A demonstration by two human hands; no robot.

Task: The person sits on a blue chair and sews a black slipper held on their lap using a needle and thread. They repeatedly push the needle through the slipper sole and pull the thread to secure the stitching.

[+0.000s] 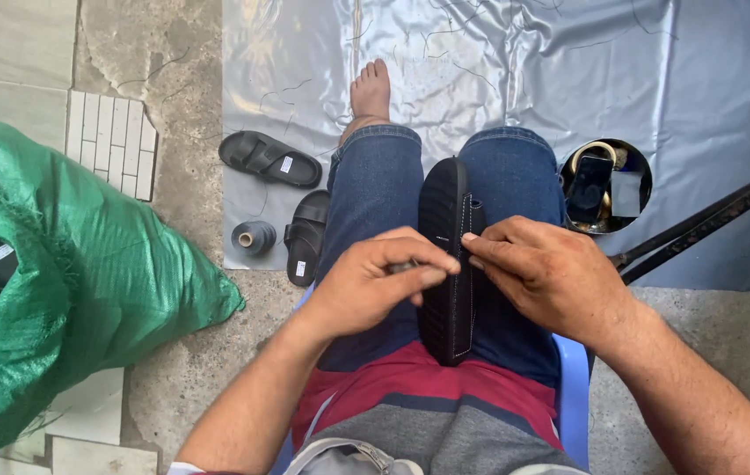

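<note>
while hands pinch sandal (447,264), spool (254,237) & green sack (85,264) sit left.

Setting: informal floor-level shoemaking workshop. You sit on a blue plastic chair (574,387) over cracked concrete floor (186,97). Evidence: grey plastic sheet (524,70) littered with thread offcuts, thread spool (254,237), black sandals (269,158) at the sheet's left edge, green woven sack (85,264).

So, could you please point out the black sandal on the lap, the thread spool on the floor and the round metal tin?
black sandal (445,264), head view, middle of its sole edge.
thread spool (254,237), head view, its grey side.
round metal tin (643,167), head view, right rim.
</note>
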